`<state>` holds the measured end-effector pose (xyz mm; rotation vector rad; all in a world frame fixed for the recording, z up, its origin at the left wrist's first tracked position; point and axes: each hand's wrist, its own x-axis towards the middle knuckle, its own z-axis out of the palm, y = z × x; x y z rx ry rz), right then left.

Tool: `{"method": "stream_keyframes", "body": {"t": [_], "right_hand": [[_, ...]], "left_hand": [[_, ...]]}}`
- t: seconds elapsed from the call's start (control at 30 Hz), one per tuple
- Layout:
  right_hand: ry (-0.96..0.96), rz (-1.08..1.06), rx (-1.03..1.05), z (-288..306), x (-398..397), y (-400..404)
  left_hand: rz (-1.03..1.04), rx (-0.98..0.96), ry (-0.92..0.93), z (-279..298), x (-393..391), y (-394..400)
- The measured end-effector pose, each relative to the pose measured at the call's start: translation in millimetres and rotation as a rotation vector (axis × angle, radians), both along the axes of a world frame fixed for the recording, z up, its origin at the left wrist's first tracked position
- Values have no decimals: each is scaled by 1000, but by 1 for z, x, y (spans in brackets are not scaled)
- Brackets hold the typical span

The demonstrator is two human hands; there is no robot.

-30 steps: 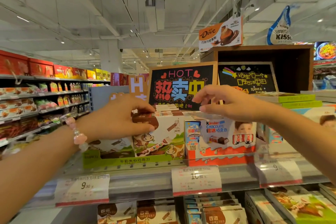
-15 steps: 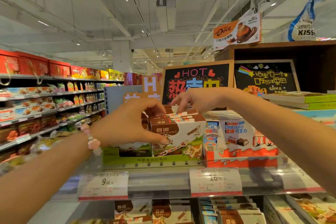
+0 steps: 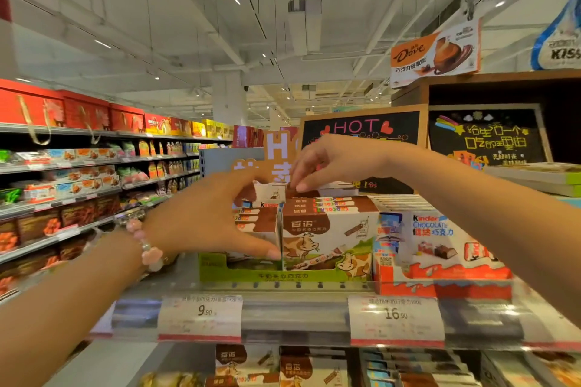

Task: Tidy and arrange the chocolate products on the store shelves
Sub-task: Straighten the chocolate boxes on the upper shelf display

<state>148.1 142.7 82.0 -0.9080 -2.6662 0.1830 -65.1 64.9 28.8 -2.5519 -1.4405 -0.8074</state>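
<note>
On the top shelf (image 3: 295, 292) a green display tray (image 3: 267, 275) is seen, in which upright cow-printed chocolate boxes (image 3: 328, 239) are stood in rows; just beside it on the right a red-and-white Kinder tray (image 3: 440, 276) is placed, filled with Kinder chocolate boxes (image 3: 434, 239). The left hand (image 3: 204, 217) is held against the left part of the cow-printed stock; its thumb is laid low along the front of the left row, ending at the gap between the two front boxes, while its fingers (image 3: 248, 182) are curled over the top of the boxes, so that the row is gripped between thumb and fingers; a pink beaded bracelet (image 3: 146, 245) is worn on that wrist. The right hand (image 3: 330, 163) is reached in from the right, above the back of the same tray; its fingers are drawn narrow, and a small white-and-brown box (image 3: 270, 193) appears to be pinched at its upper edge between fingertips and thumb, though the contact itself is partly hidden. Two price labels, 9.90 (image 3: 201, 313) and 16.90 (image 3: 396, 314), are fixed to the shelf's front rail; more cow-printed boxes are seen on the shelf below. Behind the trays a black "HOT" sign board (image 3: 361, 127) is stood upright, and a Dove sign (image 3: 437, 52) is hung above.
</note>
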Motion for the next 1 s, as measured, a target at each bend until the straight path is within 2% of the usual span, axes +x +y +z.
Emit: {"method": "stream_keyframes", "body": {"t": [0.17, 0.37, 0.6, 0.73, 0.83, 0.9, 1.0], "right_hand": [[-189, -48, 41, 7, -40, 5], [-370, -187, 57, 4, -74, 20], [-480, -224, 120, -8, -84, 13], [-432, -226, 106, -7, -79, 10], [-318, -237, 127, 0, -70, 7], [-188, -244, 146, 6, -64, 5], [113, -299, 221, 15, -53, 1]], "left_hand": [[157, -28, 83, -2, -15, 3], [132, -117, -42, -8, -16, 8], [140, -51, -68, -7, -16, 6], [112, -100, -115, 2, -17, 13], [83, -145, -134, 9, -18, 21], [73, -127, -118, 9, -18, 29], [107, -49, -110, 4, -15, 40]]}}
